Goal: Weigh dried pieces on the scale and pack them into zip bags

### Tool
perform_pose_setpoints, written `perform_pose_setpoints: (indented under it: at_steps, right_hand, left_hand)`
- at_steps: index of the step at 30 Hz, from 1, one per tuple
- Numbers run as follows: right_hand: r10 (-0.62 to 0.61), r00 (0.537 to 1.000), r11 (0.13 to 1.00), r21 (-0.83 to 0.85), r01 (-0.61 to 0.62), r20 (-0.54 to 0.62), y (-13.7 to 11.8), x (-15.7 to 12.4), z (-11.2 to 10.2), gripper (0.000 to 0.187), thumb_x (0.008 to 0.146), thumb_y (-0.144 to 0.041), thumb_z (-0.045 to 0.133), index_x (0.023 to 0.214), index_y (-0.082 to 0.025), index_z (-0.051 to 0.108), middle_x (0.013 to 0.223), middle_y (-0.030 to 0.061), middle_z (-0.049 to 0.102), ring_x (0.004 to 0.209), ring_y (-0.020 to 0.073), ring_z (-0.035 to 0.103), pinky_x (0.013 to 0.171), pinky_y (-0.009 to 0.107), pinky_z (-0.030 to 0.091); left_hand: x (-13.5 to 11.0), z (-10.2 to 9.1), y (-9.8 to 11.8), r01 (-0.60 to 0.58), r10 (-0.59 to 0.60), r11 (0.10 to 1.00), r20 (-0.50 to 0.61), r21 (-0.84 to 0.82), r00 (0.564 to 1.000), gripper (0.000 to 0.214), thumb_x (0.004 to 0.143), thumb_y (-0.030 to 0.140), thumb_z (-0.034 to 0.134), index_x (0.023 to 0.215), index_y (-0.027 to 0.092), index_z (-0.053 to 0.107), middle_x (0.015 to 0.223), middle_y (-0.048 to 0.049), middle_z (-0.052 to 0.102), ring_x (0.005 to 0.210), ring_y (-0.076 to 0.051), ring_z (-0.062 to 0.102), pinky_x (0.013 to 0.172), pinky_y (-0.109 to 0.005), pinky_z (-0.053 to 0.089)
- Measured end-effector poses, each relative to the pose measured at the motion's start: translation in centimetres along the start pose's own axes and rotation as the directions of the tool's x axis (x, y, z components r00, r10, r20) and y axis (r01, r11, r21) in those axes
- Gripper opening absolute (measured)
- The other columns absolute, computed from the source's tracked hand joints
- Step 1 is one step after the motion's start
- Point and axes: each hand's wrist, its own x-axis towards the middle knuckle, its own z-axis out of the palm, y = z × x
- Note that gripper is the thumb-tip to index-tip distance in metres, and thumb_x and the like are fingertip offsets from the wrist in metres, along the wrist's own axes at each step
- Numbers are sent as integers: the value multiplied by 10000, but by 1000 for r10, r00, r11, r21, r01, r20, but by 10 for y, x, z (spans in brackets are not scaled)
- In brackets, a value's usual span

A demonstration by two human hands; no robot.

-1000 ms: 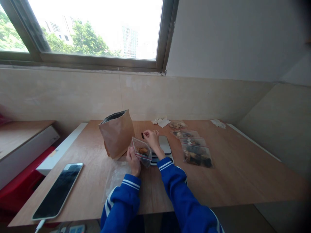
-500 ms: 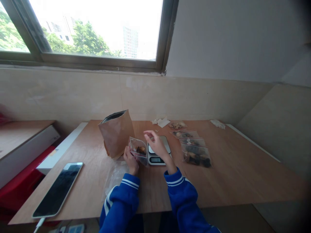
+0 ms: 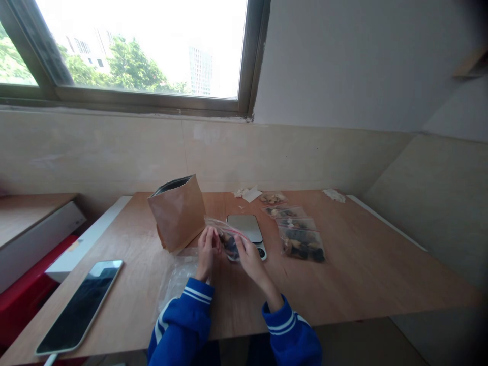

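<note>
My left hand (image 3: 207,252) and my right hand (image 3: 251,264) both grip a transparent zip bag (image 3: 230,241) with a red-lined seal, holding it between them. Dark and tan food pieces sit inside it. The bag hangs over the near end of a digital kitchen scale (image 3: 244,228), hiding the scale's display. Blue sleeves with white stripes cover both forearms. Just left of my left hand stands a brown paper bag (image 3: 177,217) with a dark inner lining, its mouth open at the top.
Several filled zip bags (image 3: 302,244) lie in a row right of the scale on the wooden table (image 3: 354,272). A loose plastic bag (image 3: 177,280) lies near my left wrist. A smartphone (image 3: 79,307) lies at the near left. Paper scraps (image 3: 247,193) lie at the back.
My right hand has moved from above the scale onto the zip bag, which now lies flatter and further right over the scale. The scale's display has become hidden.
</note>
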Motion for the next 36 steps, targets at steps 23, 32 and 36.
perform_pose_setpoints:
  at_steps: [23, 32, 36]
  right_hand:
    - [-111, 965, 901, -433, -2, -236, -10, -6, -75, 612, 978, -568, 252, 898, -177, 715, 802, 121, 722, 791, 247, 682, 738, 329, 507]
    - [17, 951, 971, -222, -89, -308, 39, -14, -58, 643, 927, -671, 273, 717, -189, 642, 685, 99, 706, 645, 229, 668, 653, 316, 513]
    - [38, 947, 974, -201, -107, -320, 61, -18, -60, 600, 905, -680, 331, 718, -193, 628, 642, 79, 685, 604, 219, 642, 609, 309, 496]
  left_hand:
    - [-8, -6, 11, -142, 118, 919, 89, 367, 989, 267, 858, 436, 614, 810, 174, 601, 769, 2, 590, 747, -133, 545, 725, -241, 416]
    - [-19, 0, -5, -65, 89, 938, -57, 339, 994, 340, 854, 522, 573, 853, 183, 549, 688, 18, 543, 606, -114, 517, 564, -216, 418]
    - [-14, -12, -15, -6, 13, 943, -17, 333, 1000, 385, 813, 567, 597, 845, 187, 539, 638, 35, 523, 546, -107, 490, 504, -206, 382]
